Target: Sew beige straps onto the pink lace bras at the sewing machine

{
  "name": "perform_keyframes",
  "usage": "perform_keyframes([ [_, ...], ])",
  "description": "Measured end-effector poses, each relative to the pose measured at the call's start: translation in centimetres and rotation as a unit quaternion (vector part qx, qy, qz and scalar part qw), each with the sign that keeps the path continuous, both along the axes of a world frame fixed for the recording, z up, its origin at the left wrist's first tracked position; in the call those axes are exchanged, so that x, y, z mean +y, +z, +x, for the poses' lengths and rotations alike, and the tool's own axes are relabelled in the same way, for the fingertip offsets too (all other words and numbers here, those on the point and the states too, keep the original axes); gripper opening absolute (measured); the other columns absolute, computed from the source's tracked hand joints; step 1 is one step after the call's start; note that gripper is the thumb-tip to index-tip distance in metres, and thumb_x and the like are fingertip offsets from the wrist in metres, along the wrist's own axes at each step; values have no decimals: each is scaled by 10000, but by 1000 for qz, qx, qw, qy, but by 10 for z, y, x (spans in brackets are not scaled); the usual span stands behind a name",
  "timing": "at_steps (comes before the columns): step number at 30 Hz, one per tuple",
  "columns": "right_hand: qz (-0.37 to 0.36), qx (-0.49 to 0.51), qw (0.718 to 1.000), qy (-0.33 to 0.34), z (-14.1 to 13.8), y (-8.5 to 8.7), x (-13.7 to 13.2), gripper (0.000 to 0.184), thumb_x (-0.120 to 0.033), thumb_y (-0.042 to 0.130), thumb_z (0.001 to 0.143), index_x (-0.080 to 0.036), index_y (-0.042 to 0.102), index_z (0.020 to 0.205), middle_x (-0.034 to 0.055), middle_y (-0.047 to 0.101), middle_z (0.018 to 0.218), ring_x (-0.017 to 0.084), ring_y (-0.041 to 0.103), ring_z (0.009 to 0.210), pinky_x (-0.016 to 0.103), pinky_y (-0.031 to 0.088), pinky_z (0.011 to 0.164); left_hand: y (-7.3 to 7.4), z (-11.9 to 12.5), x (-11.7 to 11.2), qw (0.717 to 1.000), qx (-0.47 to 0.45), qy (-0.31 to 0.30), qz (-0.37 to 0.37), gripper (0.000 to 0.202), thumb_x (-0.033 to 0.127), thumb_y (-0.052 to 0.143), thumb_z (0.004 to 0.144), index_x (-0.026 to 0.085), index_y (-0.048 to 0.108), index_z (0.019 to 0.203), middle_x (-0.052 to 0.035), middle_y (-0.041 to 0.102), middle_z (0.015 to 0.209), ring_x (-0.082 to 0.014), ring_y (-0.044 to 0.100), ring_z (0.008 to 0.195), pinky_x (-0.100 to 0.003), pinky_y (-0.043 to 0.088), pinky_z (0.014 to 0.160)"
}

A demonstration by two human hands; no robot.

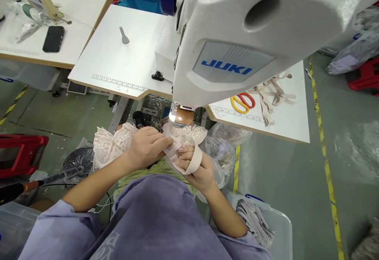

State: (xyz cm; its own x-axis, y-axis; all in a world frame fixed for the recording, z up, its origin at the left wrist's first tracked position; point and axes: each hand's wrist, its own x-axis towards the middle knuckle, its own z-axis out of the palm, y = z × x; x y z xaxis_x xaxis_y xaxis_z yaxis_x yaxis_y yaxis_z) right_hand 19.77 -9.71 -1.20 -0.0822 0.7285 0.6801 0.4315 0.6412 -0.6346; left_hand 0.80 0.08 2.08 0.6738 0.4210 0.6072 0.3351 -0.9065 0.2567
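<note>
A pale beige lace bra (114, 145) lies across my lap, one cup to the left of my hands and the other under the head of a white sewing machine (227, 35). My left hand (148, 145) is closed on the bra's edge between the cups, thumb pointing right. My right hand (197, 167) has its fingers curled round the bra's band, and a loop of beige elastic (195, 159) arches over those fingers. The machine's needle area is mostly hidden behind its head and a brown guard (184, 116).
Scissors with red and yellow handles (242, 102) lie on the right table wing beside cut beige strips (274, 92). A clear bin (281, 228) with grey strips stands at lower right. A black phone (53, 39) rests on the left table. A red stool (22, 155) is at left.
</note>
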Motion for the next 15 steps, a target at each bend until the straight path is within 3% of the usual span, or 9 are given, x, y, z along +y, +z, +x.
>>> perform_keyframes([
  [11, 0, 0, 1000, 1, -2, 3, 0, 246, -133, 663, 882, -275, 699, 1079, 17, 727, 870, 218, 731, 960, 395, 613, 890, -4, 0, 0, 1000, 7, 7, -27, 86, 252, 548, 948, 209, 614, 915, 14, 608, 607, -147, 556, 581, -295, 417, 605],
  [13, -1, -13, 1000, 3, 2, -2, -2, 215, -153, 652, 894, -277, 700, 1064, 20, 729, 879, 220, 729, 970, 402, 614, 893, -5, -1, 0, 996, 32, 12, -78, 108, 262, 547, 947, 206, 629, 904, 0, 624, 623, -160, 560, 592, -308, 413, 601],
  [15, -35, -31, 999, -5, 14, -19, -5, 179, -205, 649, 902, -269, 711, 1058, 36, 741, 937, 224, 724, 983, 401, 610, 883, -2, -5, -2, 985, 75, 3, -153, 141, 256, 540, 952, 200, 640, 869, -16, 641, 636, -169, 566, 584, -307, 396, 566],
])
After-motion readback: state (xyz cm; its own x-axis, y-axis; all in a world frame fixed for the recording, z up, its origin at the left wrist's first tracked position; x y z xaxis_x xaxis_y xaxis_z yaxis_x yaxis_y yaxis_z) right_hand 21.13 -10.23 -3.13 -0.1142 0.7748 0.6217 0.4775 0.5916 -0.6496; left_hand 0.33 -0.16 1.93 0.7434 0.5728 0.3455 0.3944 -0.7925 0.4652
